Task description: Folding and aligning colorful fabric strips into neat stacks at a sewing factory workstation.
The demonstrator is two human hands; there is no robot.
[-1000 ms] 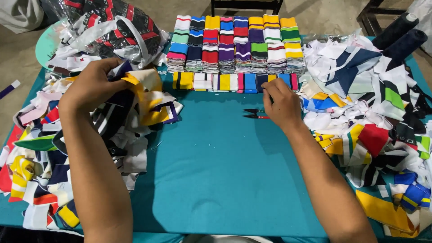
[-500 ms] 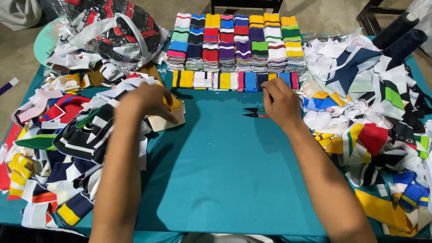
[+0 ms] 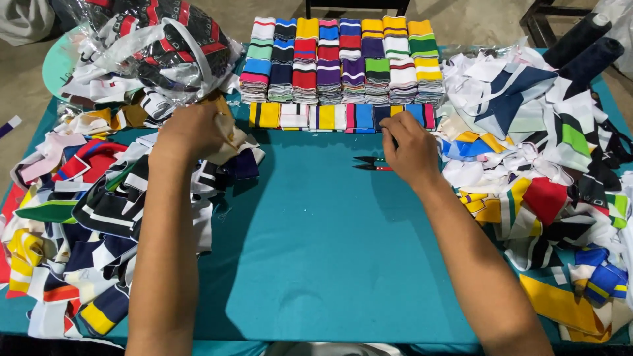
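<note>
My left hand (image 3: pixel 190 132) grips a folded knit strip, white with yellow (image 3: pixel 227 137), at the right edge of the loose pile of striped fabric pieces (image 3: pixel 79 217) on the left. My right hand (image 3: pixel 410 150) rests on the teal table (image 3: pixel 316 250) with its fingers curled over the handles of small thread snips (image 3: pixel 368 163), whose black blades point left. Just beyond both hands lies a row of folded strips (image 3: pixel 316 117), and behind it neat stacks of coloured striped strips (image 3: pixel 339 59).
A big heap of mixed fabric pieces (image 3: pixel 547 171) covers the table's right side. A clear plastic bag of dark red-and-white pieces (image 3: pixel 158 39) sits at the back left. Two dark rolls (image 3: pixel 583 46) lie at the back right.
My left hand has carried the white and yellow strip from the left pile toward the middle and a little farther back. My right hand has stayed on the snips.
</note>
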